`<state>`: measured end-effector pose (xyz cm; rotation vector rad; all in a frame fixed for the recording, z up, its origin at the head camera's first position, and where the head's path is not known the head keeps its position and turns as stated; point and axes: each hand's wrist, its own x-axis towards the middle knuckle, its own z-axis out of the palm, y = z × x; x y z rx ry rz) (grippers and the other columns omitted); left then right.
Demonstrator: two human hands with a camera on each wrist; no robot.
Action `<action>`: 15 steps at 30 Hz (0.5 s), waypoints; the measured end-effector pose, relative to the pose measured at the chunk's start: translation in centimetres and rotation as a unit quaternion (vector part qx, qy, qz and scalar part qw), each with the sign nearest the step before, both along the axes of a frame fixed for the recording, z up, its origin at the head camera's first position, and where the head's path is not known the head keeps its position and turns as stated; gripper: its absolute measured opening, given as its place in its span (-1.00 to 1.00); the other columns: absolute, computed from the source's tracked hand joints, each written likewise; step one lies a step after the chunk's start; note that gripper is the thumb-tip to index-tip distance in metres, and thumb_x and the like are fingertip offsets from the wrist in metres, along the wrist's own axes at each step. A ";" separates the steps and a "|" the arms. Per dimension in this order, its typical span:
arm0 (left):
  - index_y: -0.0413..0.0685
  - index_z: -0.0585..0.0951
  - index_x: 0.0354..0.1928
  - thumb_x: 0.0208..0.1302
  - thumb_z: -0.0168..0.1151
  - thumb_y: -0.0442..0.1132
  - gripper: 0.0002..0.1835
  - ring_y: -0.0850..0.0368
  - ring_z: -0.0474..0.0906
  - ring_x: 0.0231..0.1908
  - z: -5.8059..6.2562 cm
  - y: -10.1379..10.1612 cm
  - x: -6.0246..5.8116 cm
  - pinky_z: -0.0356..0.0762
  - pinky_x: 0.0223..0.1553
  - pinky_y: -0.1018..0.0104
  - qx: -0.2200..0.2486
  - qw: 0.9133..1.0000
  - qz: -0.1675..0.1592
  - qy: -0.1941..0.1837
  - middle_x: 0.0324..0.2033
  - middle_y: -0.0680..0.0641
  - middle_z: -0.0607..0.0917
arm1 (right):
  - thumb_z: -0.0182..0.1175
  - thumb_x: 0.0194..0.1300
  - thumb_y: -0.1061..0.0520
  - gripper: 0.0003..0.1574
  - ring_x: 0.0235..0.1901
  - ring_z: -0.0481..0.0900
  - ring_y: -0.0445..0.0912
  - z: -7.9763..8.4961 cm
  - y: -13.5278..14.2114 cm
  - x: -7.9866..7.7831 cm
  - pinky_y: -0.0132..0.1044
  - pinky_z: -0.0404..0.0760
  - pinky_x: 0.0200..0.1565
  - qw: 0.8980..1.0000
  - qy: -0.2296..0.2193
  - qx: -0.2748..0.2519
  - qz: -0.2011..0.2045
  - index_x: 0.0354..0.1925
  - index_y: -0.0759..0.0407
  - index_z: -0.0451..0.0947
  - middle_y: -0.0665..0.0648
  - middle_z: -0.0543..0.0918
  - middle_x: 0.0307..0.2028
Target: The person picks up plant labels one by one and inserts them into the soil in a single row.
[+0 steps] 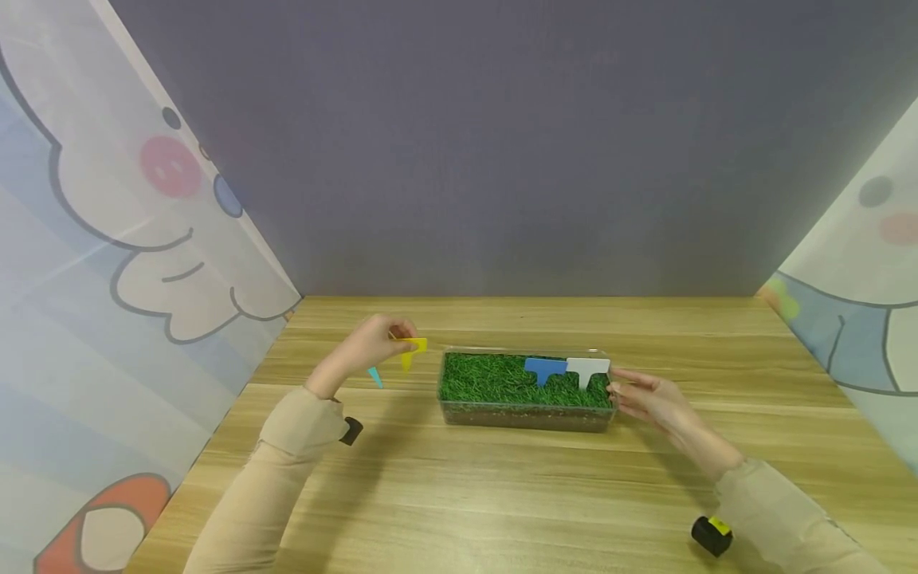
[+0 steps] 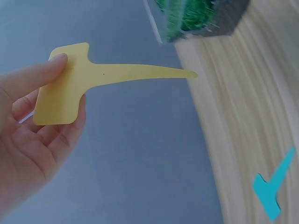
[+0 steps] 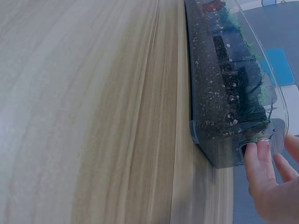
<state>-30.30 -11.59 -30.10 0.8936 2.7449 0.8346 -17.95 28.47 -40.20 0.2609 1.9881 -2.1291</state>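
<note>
My left hand (image 1: pixel 367 344) pinches the wide end of a yellow T-shaped plant label (image 2: pixel 74 100) between thumb and fingers, left of the planter. Its pointed stem hangs downward in the head view. A turquoise plant label (image 2: pixel 271 193) lies on the table below that hand. The clear planter box (image 1: pixel 527 417) holds dark soil under green grass (image 1: pixel 488 379). Standing in the grass near the right end are a blue label (image 1: pixel 546 368) and a white label (image 1: pixel 588 367), side by side. My right hand (image 1: pixel 663 405) touches the box's right end wall with fairly straight fingers.
Everything stands on a wooden table (image 1: pixel 459 494). A grey wall (image 1: pixel 459 159) rises behind its far edge, with cartoon-printed sheets (image 1: pixel 79 335) at both sides. Black wrist devices (image 1: pixel 712 536) sit below both sleeves.
</note>
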 end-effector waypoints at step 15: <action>-0.07 0.59 -0.34 0.09 0.24 -0.26 -0.92 0.18 0.51 -0.38 1.3 2.6 0.0 0.50 -0.30 0.29 0.033 0.999 -0.021 0.014 -0.44 0.03 0.61 | 0.18 0.15 0.13 -0.16 -0.21 0.57 -0.25 0.1 -0.1 0.0 -0.37 0.50 -0.09 1.000 -0.007 -0.012 -0.005 0.25 0.37 0.01 -0.01 0.60 -0.16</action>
